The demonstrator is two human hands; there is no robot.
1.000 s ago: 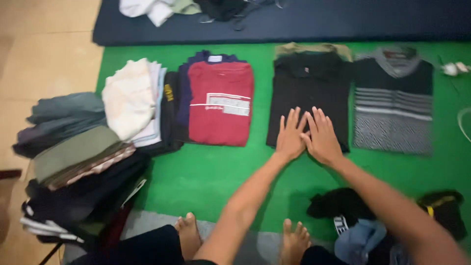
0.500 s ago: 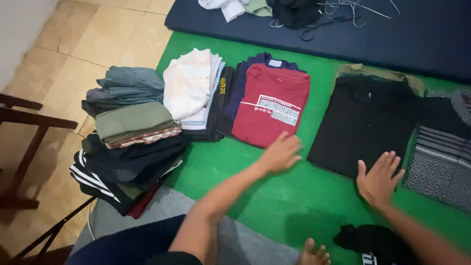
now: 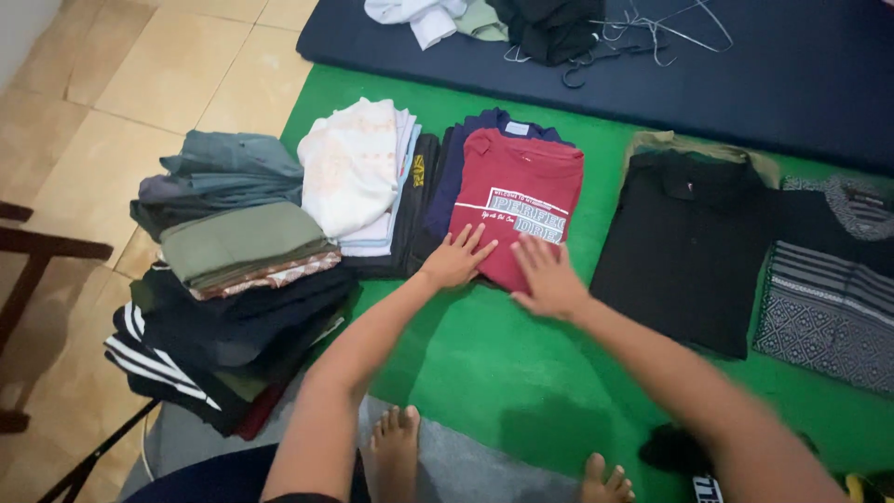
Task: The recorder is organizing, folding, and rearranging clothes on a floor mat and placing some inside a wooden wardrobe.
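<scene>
We press our left hand (image 3: 455,260) flat, fingers spread, on the near edge of the folded red T-shirt (image 3: 518,203), gripping nothing. Our right hand (image 3: 549,279) lies just beside it, also open and flat on the same shirt's near edge. The folded black polo shirt (image 3: 691,244) sits right of our right hand on the green mat (image 3: 484,345). The stacked folded clothes (image 3: 233,279) lie left of our left hand.

A folded printed shirt (image 3: 515,207) is laid on the mat (image 3: 484,345); both hands, left hand (image 3: 456,260) and right hand (image 3: 549,279), are placed flat on its near edge. Left of this shirt a stack of folded clothes (image 3: 358,172) is set, right of it a folded collared shirt (image 3: 689,247), and behind it a mattress (image 3: 745,84)
</scene>
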